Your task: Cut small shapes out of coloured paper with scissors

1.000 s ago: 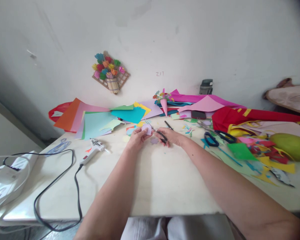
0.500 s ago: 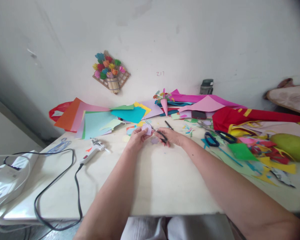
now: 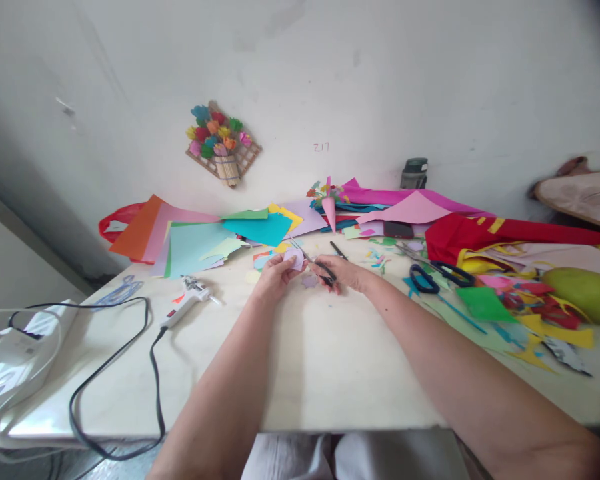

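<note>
Left hand (image 3: 276,275) pinches lilac paper (image 3: 293,260) above the counter's (image 3: 333,367) far middle; right hand (image 3: 346,271) grips scissors (image 3: 326,272), blades at the paper's right edge. Probably best: short snips, turning paper, fingertips clear.

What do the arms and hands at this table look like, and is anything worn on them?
They are human. The left hand and right hand wear no gloves. The left forearm and right forearm show no sleeves, watch or cables; the right has a small dark spot. Any ring is too small to tell.
</note>
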### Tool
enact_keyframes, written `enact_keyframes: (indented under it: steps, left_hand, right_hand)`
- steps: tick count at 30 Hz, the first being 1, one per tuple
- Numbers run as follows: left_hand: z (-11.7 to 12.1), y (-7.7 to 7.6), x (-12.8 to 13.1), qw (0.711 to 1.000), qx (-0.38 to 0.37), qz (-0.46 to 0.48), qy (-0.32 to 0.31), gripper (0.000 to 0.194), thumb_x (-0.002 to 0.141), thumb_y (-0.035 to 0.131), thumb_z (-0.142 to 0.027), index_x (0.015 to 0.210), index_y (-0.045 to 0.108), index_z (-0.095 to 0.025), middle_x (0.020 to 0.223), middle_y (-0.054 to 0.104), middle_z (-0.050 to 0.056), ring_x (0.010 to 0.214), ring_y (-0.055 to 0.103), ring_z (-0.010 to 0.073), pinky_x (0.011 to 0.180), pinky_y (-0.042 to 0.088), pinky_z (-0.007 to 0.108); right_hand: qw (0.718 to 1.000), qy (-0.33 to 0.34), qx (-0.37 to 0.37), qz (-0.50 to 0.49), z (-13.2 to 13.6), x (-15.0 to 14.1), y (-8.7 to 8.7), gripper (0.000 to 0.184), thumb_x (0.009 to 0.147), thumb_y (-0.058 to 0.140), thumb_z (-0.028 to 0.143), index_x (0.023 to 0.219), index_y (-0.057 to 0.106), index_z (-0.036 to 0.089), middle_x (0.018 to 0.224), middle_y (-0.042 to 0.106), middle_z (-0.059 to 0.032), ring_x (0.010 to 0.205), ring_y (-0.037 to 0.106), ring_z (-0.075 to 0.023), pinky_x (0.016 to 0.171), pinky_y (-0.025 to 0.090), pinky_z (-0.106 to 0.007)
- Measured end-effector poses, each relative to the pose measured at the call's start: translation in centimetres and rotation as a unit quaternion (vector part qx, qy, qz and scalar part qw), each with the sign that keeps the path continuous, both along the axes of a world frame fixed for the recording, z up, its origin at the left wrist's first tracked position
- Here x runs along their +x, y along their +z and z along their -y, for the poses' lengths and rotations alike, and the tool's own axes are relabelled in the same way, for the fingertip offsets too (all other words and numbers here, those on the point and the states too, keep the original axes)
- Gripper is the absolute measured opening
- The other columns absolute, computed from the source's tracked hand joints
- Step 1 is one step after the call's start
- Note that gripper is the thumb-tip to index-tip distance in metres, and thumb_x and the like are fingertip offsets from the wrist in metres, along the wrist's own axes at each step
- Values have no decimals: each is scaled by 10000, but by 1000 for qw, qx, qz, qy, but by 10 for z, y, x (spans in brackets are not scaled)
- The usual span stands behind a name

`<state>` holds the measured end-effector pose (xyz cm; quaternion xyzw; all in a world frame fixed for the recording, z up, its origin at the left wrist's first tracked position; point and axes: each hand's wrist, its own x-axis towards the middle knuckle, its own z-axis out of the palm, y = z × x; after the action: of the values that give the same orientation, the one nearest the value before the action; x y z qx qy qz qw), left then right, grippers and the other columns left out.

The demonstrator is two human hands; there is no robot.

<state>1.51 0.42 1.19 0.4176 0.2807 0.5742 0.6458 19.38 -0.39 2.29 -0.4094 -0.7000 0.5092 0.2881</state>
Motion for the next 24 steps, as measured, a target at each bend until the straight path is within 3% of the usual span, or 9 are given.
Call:
enact_keyframes:
  steps: [6,15,24]
  left_hand:
    - [0,0,0,1000,-4,-1,5,103,709,627,-86,811,644,-86,819,682,78,705,656,143,740,548,275]
    - [0,0,-1,1000,1,-14,1,105,715,619,-111,813,633,-79,798,676,87,736,667,162,724,540,254]
    - [1,2,0,1000,-15,-9,20,149,704,638,-122,844,605,-84,863,673,99,763,667,181,810,541,337]
  right_hand:
    - [1000,8,8,1,-1,1,-1,367,779,529,544,760,457,185,550,521,43,385,499,-75,275,378,-167]
    - [1000,-11,2,2,10,-1,11,259,780,570,410,755,453,180,512,482,62,361,464,-66,265,333,-155]
    - [1000,0,4,4,3,0,4,229,775,580,375,780,460,179,481,465,72,344,446,-70,255,324,-159]
